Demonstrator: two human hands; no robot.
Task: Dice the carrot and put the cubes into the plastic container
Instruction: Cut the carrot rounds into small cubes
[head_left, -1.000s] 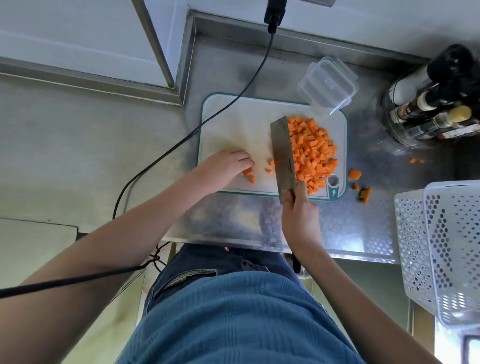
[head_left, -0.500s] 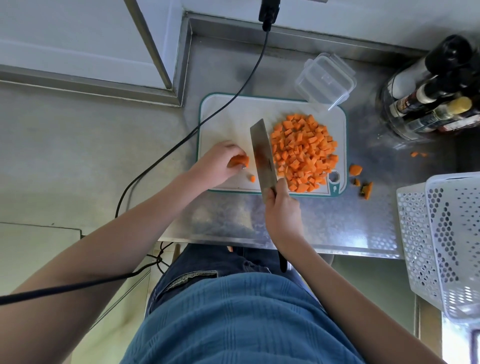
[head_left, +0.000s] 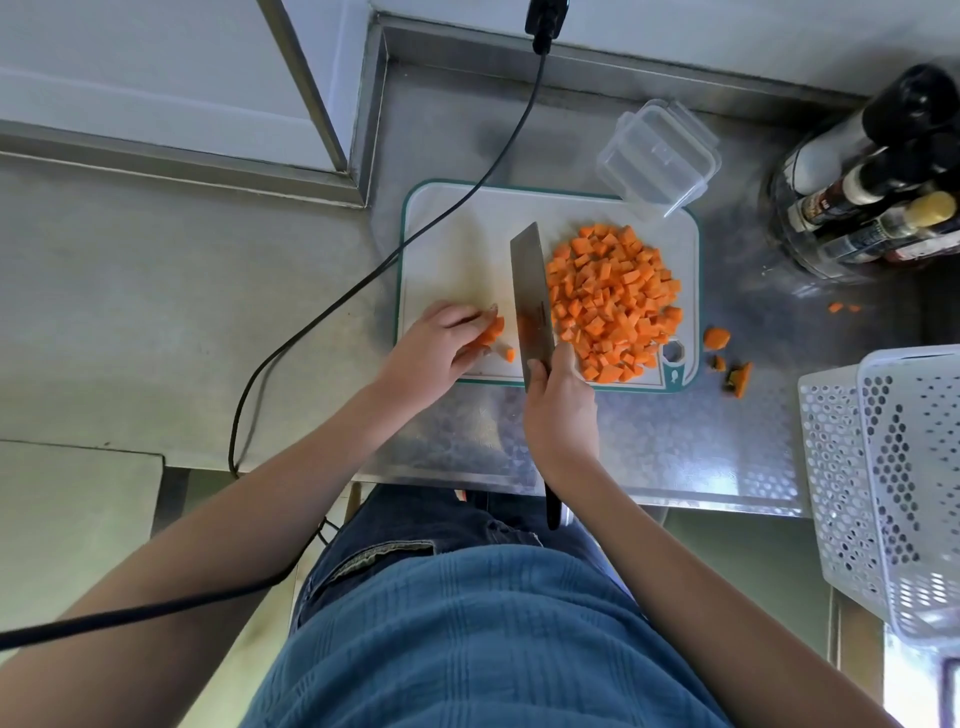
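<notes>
Gripping the cleaver (head_left: 531, 296) by its handle, the right hand (head_left: 558, 410) has swung the blade left off the heap of carrot cubes (head_left: 613, 301) on the cutting board (head_left: 457, 249), toward the last carrot piece (head_left: 491, 332), which the left hand (head_left: 441, 348) pinches in curled fingers. Only this remnant appears left to dice; the plastic container (head_left: 660, 156) waits empty just beyond the board.

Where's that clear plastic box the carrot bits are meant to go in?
The plastic container sits on the metal counter at the far right corner of the cutting board, just beyond the pile of carrot cubes, left of the bottles.
</notes>
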